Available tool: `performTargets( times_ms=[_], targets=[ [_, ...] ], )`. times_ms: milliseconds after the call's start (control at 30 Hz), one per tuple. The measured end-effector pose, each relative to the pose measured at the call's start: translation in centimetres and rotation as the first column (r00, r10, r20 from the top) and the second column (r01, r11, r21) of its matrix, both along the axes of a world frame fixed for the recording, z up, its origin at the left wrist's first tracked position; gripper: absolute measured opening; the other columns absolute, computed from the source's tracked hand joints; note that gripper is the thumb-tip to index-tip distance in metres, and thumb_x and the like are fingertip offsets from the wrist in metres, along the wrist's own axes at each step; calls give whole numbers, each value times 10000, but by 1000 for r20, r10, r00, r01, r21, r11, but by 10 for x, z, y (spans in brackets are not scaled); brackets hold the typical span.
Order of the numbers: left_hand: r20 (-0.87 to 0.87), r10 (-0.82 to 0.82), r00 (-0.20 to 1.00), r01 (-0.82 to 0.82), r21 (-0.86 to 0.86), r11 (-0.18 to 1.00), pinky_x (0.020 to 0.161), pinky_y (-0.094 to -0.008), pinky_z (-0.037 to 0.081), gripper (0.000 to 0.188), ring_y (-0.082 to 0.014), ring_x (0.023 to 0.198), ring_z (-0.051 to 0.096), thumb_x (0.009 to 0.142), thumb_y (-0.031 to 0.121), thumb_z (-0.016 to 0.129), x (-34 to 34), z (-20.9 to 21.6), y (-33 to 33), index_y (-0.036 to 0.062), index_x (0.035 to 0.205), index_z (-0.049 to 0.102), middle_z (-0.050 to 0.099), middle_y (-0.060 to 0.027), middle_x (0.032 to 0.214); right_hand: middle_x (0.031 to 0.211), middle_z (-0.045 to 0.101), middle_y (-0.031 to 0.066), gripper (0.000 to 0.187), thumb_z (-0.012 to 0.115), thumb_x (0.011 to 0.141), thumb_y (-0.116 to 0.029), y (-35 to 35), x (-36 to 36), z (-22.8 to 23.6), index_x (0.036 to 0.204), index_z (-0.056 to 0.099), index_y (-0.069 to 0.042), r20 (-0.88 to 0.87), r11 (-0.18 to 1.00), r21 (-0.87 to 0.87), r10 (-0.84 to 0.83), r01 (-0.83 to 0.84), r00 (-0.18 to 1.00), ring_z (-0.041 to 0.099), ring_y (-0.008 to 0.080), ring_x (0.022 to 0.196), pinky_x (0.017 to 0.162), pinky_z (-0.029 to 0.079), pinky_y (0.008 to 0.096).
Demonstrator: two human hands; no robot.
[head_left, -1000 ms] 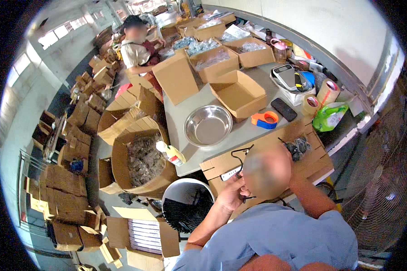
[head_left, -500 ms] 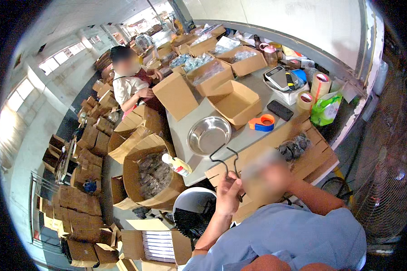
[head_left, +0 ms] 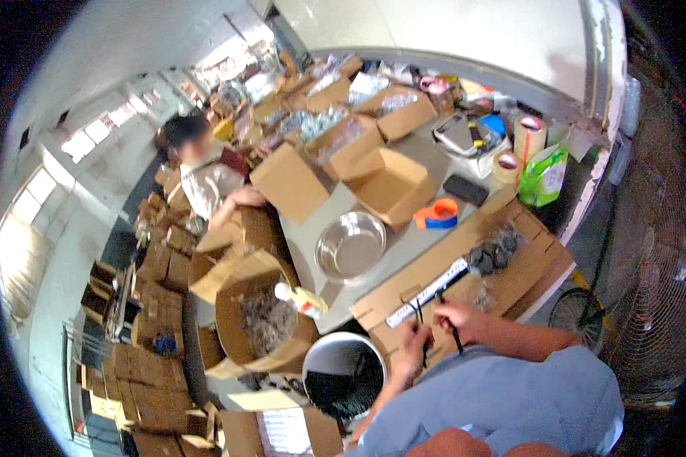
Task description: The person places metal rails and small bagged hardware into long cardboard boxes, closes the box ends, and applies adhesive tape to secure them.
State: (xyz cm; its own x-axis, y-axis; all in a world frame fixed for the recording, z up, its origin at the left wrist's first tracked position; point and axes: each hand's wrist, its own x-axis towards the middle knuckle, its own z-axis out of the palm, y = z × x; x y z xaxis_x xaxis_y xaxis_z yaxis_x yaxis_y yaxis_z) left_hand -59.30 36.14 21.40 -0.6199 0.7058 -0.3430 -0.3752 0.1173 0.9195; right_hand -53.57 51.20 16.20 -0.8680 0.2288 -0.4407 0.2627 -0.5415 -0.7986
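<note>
Both my hands are low over a flat cardboard sheet [head_left: 537,259] at the table's near edge. My left hand [head_left: 413,352] is closed around a thin black bent rod [head_left: 414,306], whose end sticks up past the fingers. Close beside it, my right hand [head_left: 456,316] has its fingers closed at a black piece [head_left: 456,337] that hangs below them; motion blur hides whether both belong to one item. Just beyond the hands lies a long narrow white-and-dark strip [head_left: 427,293]. A clump of dark grey, plastic-looking pieces [head_left: 495,250] rests at its far end.
A steel bowl [head_left: 351,247], an orange-and-blue tape dispenser [head_left: 437,214], a black phone [head_left: 466,190] and an open carton [head_left: 389,186] stand beyond. A white bucket [head_left: 345,373] and filled carton [head_left: 270,324] are at left. A co-worker [head_left: 209,179] stands far left; a fan [head_left: 648,305] is right.
My left hand has lowered toward my body with the black rod. My right hand has come down from the blurred area to beside it. The white-and-dark strip now shows on the cardboard.
</note>
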Motion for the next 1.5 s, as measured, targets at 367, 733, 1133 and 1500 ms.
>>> performTargets(
  times_ms=[367, 733, 1133, 1500],
  targets=[
    [8, -94, 996, 93, 58, 994, 557, -227, 338, 159, -82, 630, 397, 958, 224, 403, 10, 0, -8, 83, 971, 475, 462, 2, 756, 569, 447, -71, 189, 609, 847, -291, -16, 17, 53, 737, 545, -152, -70, 980, -128, 145, -153, 987, 333, 42, 457, 417, 222, 210],
    [211, -69, 975, 30, 181, 983, 700, -273, 459, 241, -155, 795, 552, 967, 217, 380, 6, -21, -12, 60, 1133, 456, 567, -71, 914, 691, 558, -25, 181, 535, 891, -277, -17, 18, 52, 836, 587, -112, -120, 988, 48, 153, -148, 981, 446, 68, 533, 454, 308, 219],
    [75, 324, 943, -332, 252, 909, 708, -286, 471, 162, -137, 753, 532, 956, 132, 387, 22, -13, -2, 31, 1018, 498, 549, -46, 839, 639, 510, -1, 224, 551, 875, -209, -49, 12, 62, 742, 550, -28, -360, 713, 600, -164, 363, 918, 443, 92, 613, 562, 386, 280],
    [428, -210, 879, 73, 315, 946, 596, -281, 434, 264, -150, 690, 524, 935, 297, 443, -29, -142, 0, 123, 1119, 517, 548, -27, 846, 741, 635, 44, 209, 584, 850, -219, -37, 22, 53, 830, 641, -20, -286, 770, 621, 45, 149, 957, 561, 100, 696, 636, 446, 277]
  ],
)
